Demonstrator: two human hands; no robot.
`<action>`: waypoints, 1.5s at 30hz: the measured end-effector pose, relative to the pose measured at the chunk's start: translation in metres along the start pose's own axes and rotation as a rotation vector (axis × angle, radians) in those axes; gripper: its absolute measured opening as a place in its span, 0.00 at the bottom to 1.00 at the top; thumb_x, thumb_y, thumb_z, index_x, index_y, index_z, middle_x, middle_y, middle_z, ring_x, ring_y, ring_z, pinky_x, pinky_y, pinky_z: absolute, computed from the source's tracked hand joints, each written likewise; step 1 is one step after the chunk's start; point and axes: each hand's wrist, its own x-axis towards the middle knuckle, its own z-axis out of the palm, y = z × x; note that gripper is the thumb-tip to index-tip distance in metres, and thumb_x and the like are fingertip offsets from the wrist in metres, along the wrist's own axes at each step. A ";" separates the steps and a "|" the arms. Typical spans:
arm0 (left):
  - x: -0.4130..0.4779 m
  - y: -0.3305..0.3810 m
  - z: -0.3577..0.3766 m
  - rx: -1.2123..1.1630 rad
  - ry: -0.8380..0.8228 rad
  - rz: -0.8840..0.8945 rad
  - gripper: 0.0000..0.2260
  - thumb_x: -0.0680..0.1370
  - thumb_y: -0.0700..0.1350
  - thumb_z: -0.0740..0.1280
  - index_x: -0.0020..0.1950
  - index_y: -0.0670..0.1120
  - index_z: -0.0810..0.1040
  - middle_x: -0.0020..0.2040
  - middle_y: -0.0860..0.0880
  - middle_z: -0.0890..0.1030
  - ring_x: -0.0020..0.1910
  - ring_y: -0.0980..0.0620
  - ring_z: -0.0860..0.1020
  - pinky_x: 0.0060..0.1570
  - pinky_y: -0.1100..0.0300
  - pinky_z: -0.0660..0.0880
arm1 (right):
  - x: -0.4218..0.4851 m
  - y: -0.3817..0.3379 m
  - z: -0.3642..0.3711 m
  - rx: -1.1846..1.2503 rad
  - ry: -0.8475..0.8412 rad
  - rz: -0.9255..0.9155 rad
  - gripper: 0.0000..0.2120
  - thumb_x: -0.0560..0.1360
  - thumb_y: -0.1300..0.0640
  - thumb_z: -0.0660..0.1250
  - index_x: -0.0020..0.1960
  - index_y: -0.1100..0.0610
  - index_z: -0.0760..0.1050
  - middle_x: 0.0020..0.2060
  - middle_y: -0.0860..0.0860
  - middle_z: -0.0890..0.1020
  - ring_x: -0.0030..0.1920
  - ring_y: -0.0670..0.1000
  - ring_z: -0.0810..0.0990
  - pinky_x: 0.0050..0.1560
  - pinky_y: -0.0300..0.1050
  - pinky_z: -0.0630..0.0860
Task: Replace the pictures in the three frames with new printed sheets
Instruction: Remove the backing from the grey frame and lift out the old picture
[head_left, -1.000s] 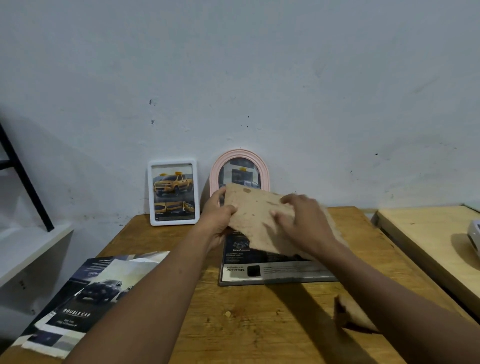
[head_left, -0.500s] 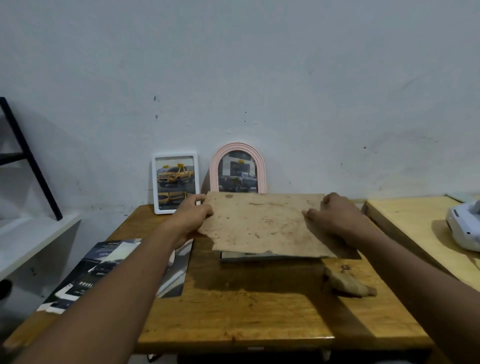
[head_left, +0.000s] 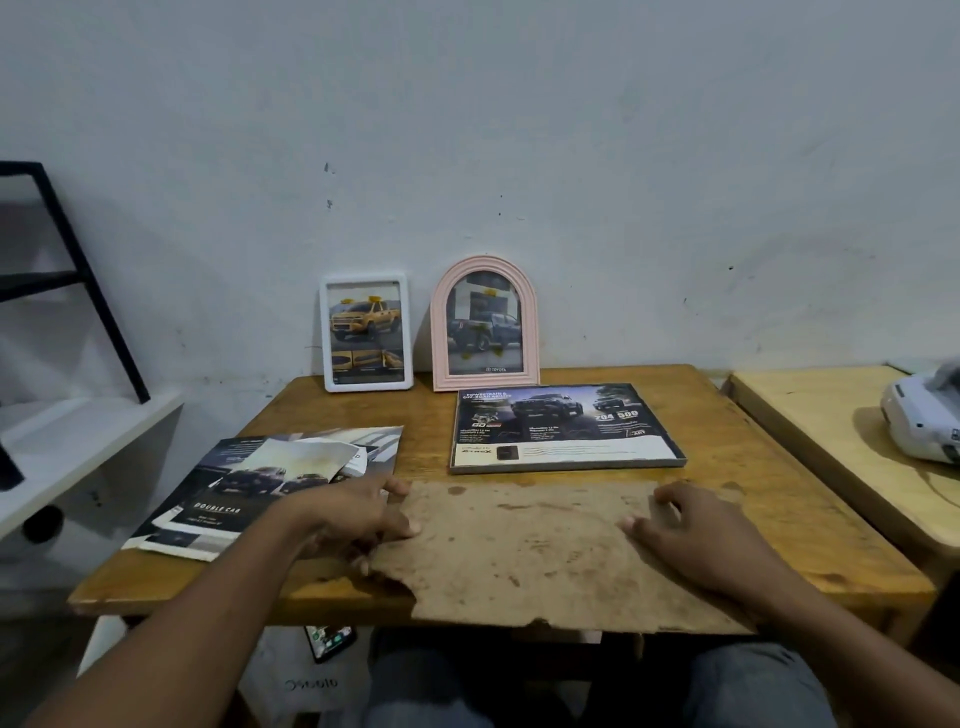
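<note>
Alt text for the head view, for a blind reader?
The left hand holds the edge of a worn brown board on the table; the right hand rests on the board. Nearby lie a large frame and brochures; a white frame and pink frame stand at the wall.

Two bare forearms (head_left: 208, 613), both knees in faded blue-grey denim trousers (head_left: 753, 691).
</note>
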 end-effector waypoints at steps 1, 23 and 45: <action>0.000 0.003 0.007 0.027 -0.002 0.019 0.25 0.77 0.45 0.74 0.71 0.53 0.68 0.60 0.39 0.76 0.43 0.47 0.79 0.35 0.58 0.78 | 0.002 0.004 -0.003 -0.023 0.002 0.005 0.28 0.73 0.35 0.67 0.64 0.53 0.74 0.61 0.53 0.80 0.59 0.55 0.78 0.57 0.51 0.76; 0.076 0.068 0.038 0.619 0.485 0.403 0.32 0.79 0.64 0.62 0.80 0.53 0.61 0.78 0.47 0.65 0.76 0.45 0.63 0.72 0.44 0.66 | 0.121 -0.006 -0.005 -0.083 0.156 0.030 0.26 0.74 0.35 0.61 0.60 0.53 0.75 0.57 0.55 0.79 0.56 0.58 0.75 0.52 0.55 0.77; 0.105 0.047 0.010 0.887 0.705 0.184 0.30 0.81 0.67 0.50 0.77 0.51 0.66 0.75 0.44 0.71 0.75 0.42 0.66 0.75 0.44 0.60 | 0.138 -0.086 0.075 -0.085 0.365 -0.132 0.24 0.76 0.61 0.64 0.70 0.50 0.63 0.67 0.51 0.73 0.62 0.57 0.69 0.56 0.55 0.69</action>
